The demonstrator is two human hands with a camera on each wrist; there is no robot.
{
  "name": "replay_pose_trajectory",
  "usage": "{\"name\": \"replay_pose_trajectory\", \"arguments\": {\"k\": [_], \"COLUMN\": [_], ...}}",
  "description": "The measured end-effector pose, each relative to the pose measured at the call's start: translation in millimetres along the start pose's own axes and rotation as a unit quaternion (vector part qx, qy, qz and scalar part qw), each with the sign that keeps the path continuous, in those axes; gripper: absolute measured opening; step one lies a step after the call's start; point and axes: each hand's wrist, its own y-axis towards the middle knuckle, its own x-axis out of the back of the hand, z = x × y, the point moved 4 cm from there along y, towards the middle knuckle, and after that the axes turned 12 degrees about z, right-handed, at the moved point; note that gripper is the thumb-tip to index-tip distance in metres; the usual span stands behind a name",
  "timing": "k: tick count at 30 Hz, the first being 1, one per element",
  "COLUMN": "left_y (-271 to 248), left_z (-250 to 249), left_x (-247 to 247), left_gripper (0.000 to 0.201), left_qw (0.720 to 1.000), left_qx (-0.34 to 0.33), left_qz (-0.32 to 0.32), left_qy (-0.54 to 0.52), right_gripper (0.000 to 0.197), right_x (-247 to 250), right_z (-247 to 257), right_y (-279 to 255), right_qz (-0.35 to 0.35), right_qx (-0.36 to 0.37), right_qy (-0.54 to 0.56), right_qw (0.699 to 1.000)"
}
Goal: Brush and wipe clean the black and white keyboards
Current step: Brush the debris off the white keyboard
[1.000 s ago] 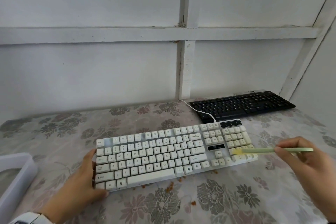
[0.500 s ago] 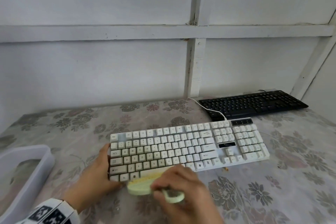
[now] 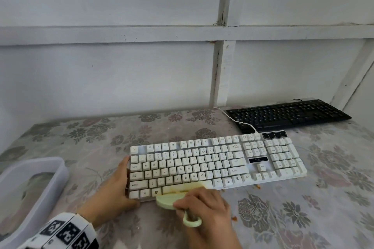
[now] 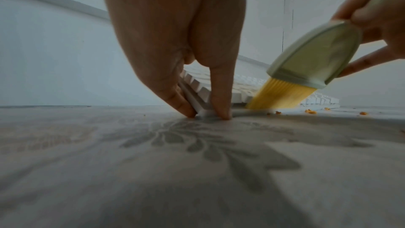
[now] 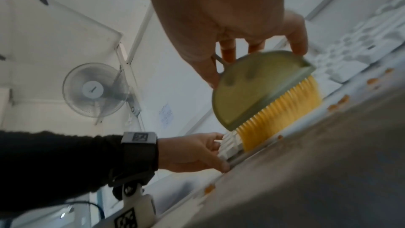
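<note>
The white keyboard lies across the middle of the flowered table. My left hand holds its near left corner, thumb on the front edge and fingers along the left side. My right hand grips the handle of a pale green brush with yellow bristles; the bristles rest on the keyboard's front edge near the space bar. The black keyboard sits at the back right by the wall.
A translucent plastic tub stands at the left edge of the table. Orange crumbs lie on the cloth in front of the white keyboard. A white cable runs from the white keyboard toward the wall.
My right hand has carried the brush from the number pad at the right to the keyboard's front edge near the space bar. The left hand still holds the left corner.
</note>
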Motion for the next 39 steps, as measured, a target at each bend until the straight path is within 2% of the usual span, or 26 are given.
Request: {"name": "replay_pose_trajectory", "arguments": {"k": [4,8,10,16,21,24,27,30,34,39], "left_y": [2,2,2,3,4,2,2,3,4,4], "left_z": [5,3,2,4,10,8,8,12,13,12], "left_x": [0,-1,-1,-1,-1,-1,-1,-2,-3,-2], "left_gripper": [0.104,0.105,0.105,0.102,0.105,0.103,0.103,0.105,0.114,0.111], "left_qw": [1.0,0.999,0.999,0.999,1.0,1.0,1.0,1.0,0.999,0.999], "left_qx": [0.009,0.005,0.004,0.017,0.022,0.014,0.015,0.029,0.05,0.045], "left_qz": [-0.003,-0.018,-0.023,-0.02,-0.016,-0.017,-0.013,-0.009,-0.001,-0.001], "left_qy": [0.006,0.028,0.031,0.028,0.012,0.008,0.004,0.007,0.009,0.004], "right_gripper": [0.018,0.017,0.017,0.015,0.012,0.01,0.008,0.008,0.005,0.023], "right_x": [17,5,-1,27,28,34,55,62,54,78], "right_z": [-2,18,15,-28,-21,-49,-70,-57,-52,-91], "right_y": [-1,1,1,-3,-7,-10,-15,-13,-8,-12], "right_qz": [-0.026,-0.003,0.008,-0.03,-0.003,-0.008,-0.023,-0.037,-0.003,-0.03], "right_qx": [-0.024,0.045,0.051,-0.019,0.003,-0.031,-0.055,-0.042,-0.027,-0.072], "right_qy": [-0.019,0.022,0.024,0.02,0.077,0.12,0.11,0.135,0.159,0.148], "right_qw": [0.999,0.999,0.998,0.999,0.997,0.992,0.992,0.989,0.987,0.986]}}
